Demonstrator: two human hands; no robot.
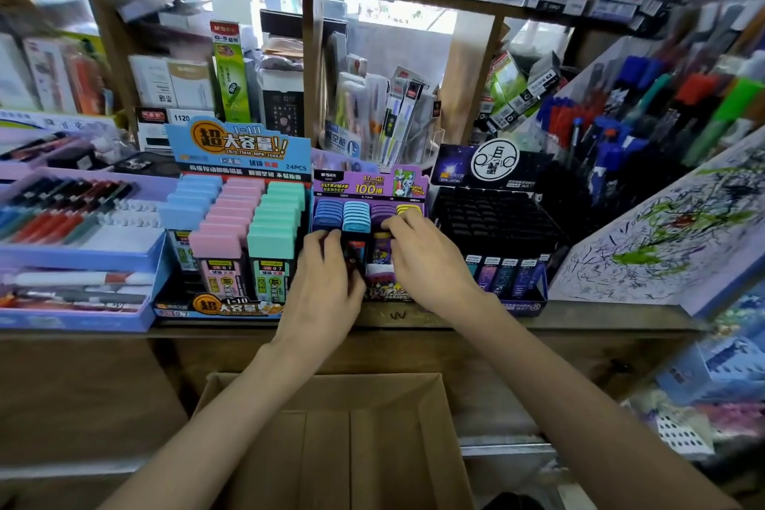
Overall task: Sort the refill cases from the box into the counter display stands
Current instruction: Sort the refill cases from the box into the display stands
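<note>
Both hands work at the purple display stand (368, 188), which sits in the middle of the frame on the wooden counter (600, 316); the left grip (327, 277) reaches in from the lower left, its fingers and thumb curled round a dark refill case (352, 257) at the front of the stand, below the row of blue caps (327, 213); the case stands roughly upright, mostly hidden by the hand. The right grip (426, 257) comes in from the lower right, its curled fingertips resting on the purple caps (383, 212) and against the yellow caps (409, 209); a purple-labelled case (381, 250) stands just beside its thumb, but I cannot tell whether this grip pinches it or only touches it. Light-blue caps (356, 213) fill the row between the two hands.

Left of centre, touching the purple stand, is a blue display stand (238, 149) with rows of pale blue, pink and green cases; right of centre is a black display stand (492, 215) with dark caps. The cardboard box (372, 379) sits open at the bottom centre, below the counter edge, between the forearms. A lilac tray of markers (82, 219) lies at the left edge; a scribbled test sheet (662, 240) slants along the right.
</note>
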